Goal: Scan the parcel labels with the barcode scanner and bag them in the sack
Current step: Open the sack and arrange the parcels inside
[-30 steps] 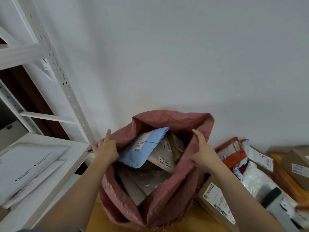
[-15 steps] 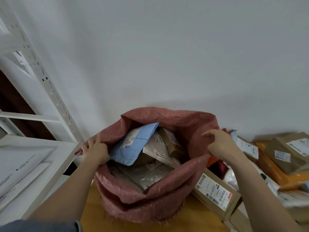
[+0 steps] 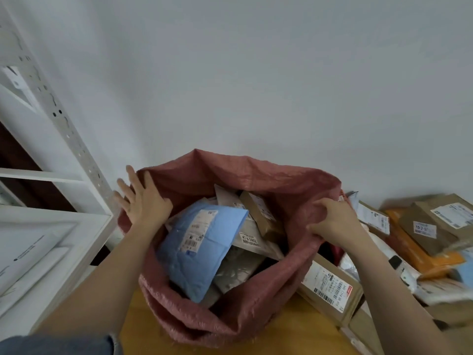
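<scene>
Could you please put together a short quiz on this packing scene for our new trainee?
1. True or false: the right hand grips a bunched fold of the sack rim.
2. Which parcel lies uppermost in the sack, nearest the left hand? A) an orange box B) the blue mailer C) a black pouch
3. Fill in: the cardboard box with the barcode label lies outside the sack, on its ____ side.

Key: 1 true. 2 B. 3 right.
</scene>
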{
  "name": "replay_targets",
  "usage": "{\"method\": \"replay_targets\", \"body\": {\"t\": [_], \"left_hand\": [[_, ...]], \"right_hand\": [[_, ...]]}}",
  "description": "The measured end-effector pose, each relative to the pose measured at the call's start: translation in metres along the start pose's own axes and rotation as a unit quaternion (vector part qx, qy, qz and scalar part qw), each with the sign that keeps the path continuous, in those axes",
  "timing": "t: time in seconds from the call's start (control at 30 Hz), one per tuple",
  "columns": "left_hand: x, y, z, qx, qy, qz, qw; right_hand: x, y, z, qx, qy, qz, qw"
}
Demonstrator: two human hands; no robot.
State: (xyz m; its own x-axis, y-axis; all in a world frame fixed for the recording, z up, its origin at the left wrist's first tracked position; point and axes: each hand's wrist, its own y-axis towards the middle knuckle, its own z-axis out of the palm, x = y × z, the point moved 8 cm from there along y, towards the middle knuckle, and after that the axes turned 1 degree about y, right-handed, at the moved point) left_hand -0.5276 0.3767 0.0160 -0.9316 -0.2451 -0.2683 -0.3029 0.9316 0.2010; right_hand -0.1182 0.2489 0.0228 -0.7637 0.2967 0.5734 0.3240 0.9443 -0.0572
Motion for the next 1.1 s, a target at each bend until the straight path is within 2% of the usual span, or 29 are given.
{"method": "replay_targets", "body": {"t": [0.13, 0.23, 0.3, 0.37, 0.4, 0.43, 0.57, 0.7, 0.77, 0.97, 1.03, 1.1], "left_hand": [[-0.032, -0.02, 0.005, -0.017, -0.016, 0.057, 0.998], [-0.056, -0.035, 0.011, 0.001, -0.043, 0.122, 0.992], [-0.069, -0.047, 0.022, 0.081, -0.122, 0.155, 0.977], [-0.075, -0.068, 0.038, 0.226, -0.193, 0.151, 0.943], [-0.076, -0.081, 0.044, 0.279, -0.193, 0.15, 0.929], [-0.076, -0.092, 0.046, 0.3, -0.176, 0.158, 0.924], [-0.065, -0.112, 0.031, 0.254, -0.154, 0.148, 0.943], [-0.064, -0.15, 0.037, 0.369, -0.151, 0.093, 0.913], [-0.07, -0.173, 0.043, 0.402, -0.141, 0.065, 0.902], [-0.085, -0.246, 0.057, 0.426, 0.096, 0.065, 0.897], [-0.092, -0.259, 0.052, 0.399, 0.097, 0.05, 0.911], [-0.103, -0.261, 0.041, 0.32, 0.074, 0.043, 0.944]], "right_hand": [[0.001, -0.007, 0.006, 0.006, -0.005, -0.014, 1.0], [0.0, -0.013, 0.01, 0.005, 0.007, -0.035, 0.999], [-0.002, -0.018, 0.015, 0.019, 0.021, -0.047, 0.998], [-0.004, -0.022, 0.02, 0.029, 0.028, -0.052, 0.998], [-0.006, -0.024, 0.02, 0.021, 0.036, -0.053, 0.998], [-0.006, -0.024, 0.018, 0.008, 0.045, -0.056, 0.997], [-0.001, -0.023, 0.014, -0.001, 0.087, -0.094, 0.992], [0.004, -0.026, 0.004, 0.011, 0.118, -0.159, 0.98], [-0.004, -0.031, -0.002, 0.037, 0.135, -0.185, 0.973], [-0.09, -0.037, -0.018, 0.082, 0.11, -0.156, 0.978], [-0.119, -0.039, -0.025, 0.089, 0.101, -0.13, 0.982], [-0.142, -0.044, -0.035, 0.08, 0.107, -0.117, 0.984]]}}
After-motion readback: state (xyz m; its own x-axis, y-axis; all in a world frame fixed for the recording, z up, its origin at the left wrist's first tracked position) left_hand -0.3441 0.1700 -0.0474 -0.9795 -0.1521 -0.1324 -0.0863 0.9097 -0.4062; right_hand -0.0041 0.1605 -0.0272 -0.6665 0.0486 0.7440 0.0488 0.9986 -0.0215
